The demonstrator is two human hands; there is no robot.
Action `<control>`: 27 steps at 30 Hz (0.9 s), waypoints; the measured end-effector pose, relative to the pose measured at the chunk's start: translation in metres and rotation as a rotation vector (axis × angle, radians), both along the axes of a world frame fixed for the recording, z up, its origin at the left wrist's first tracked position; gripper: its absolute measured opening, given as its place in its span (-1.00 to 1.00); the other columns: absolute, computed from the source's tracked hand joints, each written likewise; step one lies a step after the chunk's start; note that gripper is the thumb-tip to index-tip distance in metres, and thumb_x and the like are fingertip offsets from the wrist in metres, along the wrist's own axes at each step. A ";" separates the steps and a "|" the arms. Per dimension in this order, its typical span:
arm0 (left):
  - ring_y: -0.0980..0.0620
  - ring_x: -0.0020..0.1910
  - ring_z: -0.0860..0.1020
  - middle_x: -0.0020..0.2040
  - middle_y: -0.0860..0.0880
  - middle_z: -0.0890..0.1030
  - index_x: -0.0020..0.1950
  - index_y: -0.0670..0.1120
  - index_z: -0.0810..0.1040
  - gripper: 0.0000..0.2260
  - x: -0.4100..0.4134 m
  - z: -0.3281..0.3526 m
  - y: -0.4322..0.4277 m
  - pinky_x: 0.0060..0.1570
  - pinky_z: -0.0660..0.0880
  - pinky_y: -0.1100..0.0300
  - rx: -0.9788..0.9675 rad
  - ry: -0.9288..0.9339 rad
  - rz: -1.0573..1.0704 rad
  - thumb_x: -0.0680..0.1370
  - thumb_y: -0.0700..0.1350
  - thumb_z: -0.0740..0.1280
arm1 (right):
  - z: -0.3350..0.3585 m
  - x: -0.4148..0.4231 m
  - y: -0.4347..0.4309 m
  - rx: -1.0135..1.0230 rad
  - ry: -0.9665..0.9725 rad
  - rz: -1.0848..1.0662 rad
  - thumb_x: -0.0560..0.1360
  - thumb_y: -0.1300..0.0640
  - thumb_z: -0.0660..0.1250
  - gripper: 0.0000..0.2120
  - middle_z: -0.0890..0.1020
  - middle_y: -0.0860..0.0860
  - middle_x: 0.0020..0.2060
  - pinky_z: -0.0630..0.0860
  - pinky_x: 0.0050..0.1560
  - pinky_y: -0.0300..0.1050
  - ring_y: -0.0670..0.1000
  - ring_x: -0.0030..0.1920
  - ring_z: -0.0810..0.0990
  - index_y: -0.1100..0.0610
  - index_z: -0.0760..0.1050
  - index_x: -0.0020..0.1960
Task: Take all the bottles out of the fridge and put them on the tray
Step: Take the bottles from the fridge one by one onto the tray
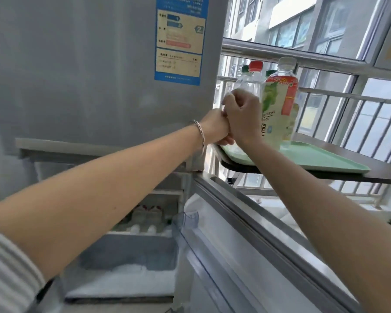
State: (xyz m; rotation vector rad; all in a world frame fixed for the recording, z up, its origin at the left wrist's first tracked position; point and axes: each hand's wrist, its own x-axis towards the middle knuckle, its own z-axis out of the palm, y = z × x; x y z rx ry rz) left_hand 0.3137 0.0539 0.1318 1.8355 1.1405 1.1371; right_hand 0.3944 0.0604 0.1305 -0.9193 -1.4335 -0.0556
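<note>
A mint green tray lies on a dark shelf to the right of the fridge. On it stands a tall bottle with a green and red label, and behind it are clear bottles with red and green caps. My right hand is closed around a clear bottle at the tray's left end. My left hand, with a bracelet on the wrist, presses against it, fingers curled on a bottle of which only a pale sliver shows. More bottles lie in the fridge's open lower compartment.
The lower fridge door swings open to the right, under the shelf. The upper door bearing a blue label is closed. A metal railing and windows stand behind the tray. Frost covers the compartment floor.
</note>
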 end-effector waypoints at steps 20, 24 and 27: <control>0.04 -0.34 0.53 -0.22 -0.05 0.57 0.03 -0.12 0.46 -0.88 -0.275 -0.234 0.057 -0.32 0.48 0.19 -0.860 0.730 0.183 0.59 -0.09 0.22 | -0.223 -0.231 0.059 -1.001 -0.948 0.399 0.66 0.07 0.04 -0.62 0.51 0.11 -0.28 0.28 -0.45 -0.26 0.08 -0.22 0.45 0.15 0.42 -0.27; 0.04 -0.35 0.54 -0.18 -0.06 0.56 0.07 -0.16 0.46 -0.85 -0.288 -0.273 0.088 -0.29 0.49 0.17 -0.784 0.669 0.244 0.57 -0.11 0.22 | -0.272 -0.245 0.092 -1.077 -1.002 0.366 0.63 0.25 0.06 -0.73 0.60 0.16 0.10 0.32 -0.31 -0.24 0.15 0.01 0.54 0.27 0.53 0.08; -0.04 -0.30 0.61 -0.23 -0.10 0.57 -0.03 -0.23 0.52 -0.83 -0.290 -0.304 0.116 -0.21 0.57 0.08 -0.706 0.677 0.314 0.58 -0.16 0.19 | -0.304 -0.258 0.115 -1.085 -0.965 0.346 0.60 0.32 0.09 -0.67 0.56 0.21 0.23 0.31 -0.34 -0.28 0.18 0.10 0.55 0.26 0.46 0.31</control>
